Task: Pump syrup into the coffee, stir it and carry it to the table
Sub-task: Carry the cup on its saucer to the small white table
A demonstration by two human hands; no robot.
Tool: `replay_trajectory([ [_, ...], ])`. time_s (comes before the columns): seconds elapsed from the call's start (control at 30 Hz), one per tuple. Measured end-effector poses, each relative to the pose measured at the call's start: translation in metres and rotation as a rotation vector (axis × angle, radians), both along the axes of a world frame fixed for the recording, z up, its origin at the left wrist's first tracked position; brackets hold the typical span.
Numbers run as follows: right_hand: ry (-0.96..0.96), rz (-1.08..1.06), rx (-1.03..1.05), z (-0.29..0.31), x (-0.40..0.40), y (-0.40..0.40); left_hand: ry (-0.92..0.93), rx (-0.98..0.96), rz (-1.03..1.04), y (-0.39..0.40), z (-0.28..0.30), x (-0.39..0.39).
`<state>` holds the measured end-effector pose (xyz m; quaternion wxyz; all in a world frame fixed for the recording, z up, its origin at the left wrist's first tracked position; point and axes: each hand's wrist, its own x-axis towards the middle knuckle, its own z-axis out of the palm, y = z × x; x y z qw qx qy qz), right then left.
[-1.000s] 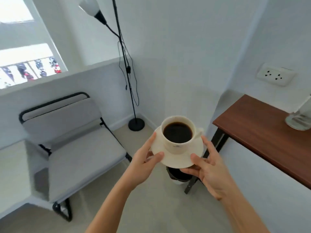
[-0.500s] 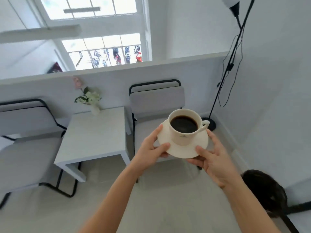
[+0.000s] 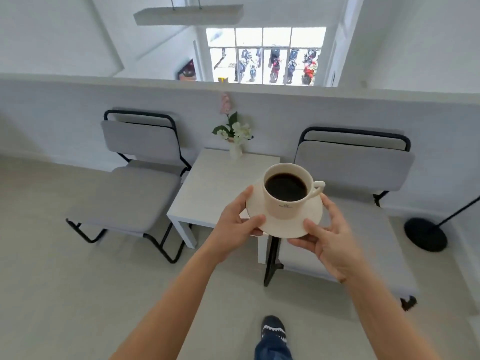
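- My left hand (image 3: 235,222) grips the left rim of the saucer (image 3: 283,224): thumb on top at the near-left edge, index along the far-left edge, other fingers under & hidden.
- My right hand (image 3: 328,239) holds the saucer's right side the same way: thumb on top at the near-right rim, fingers curled beneath, one fingertip up by the far-right rim just below the cup handle.
- Cream coffee cup (image 3: 287,193) sits upright in the saucer's middle, btwn my two hands, touching neither; handle points to the right of frame, twd my right hand.
- Cup holds black coffee (image 3: 285,187), close to the brim, surface level.
- Cup + saucer are in the air, centre-right of frame, over the near-right corner of the small white table (image 3: 213,188); not resting on it.
- Table has a small white vase w/ flowers (image 3: 235,136) at its far edge, against the low white wall.
- Grey chair w/ black frame (image 3: 137,178) to the left of the table; second grey chair (image 3: 355,162) to the right, partly behind my right hand.
- Black lamp base (image 3: 426,235) on the floor, far right of frame.
- My foot in a dark sock (image 3: 274,331) shows at bottom centre, on the pale floor.
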<state>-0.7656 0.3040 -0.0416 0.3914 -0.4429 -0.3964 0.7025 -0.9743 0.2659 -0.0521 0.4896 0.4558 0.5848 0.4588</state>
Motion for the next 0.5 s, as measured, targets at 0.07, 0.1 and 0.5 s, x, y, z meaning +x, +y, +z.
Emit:
replay_trajectory([
  [0.07, -0.003, 0.047, -0.013, -0.003, -0.027, 0.028, 0.023, -0.007, 0.039, 0.020, -0.004, -0.025],
  [0.1, -0.007, 0.070, -0.014, -0.005, -0.040, 0.042, 0.032, -0.010, 0.053, 0.030, -0.005, -0.037],
  [0.5, -0.102, 0.177, -0.088, -0.049, -0.193, 0.186, 0.055, -0.133, 0.173, 0.150, -0.047, -0.182],
])
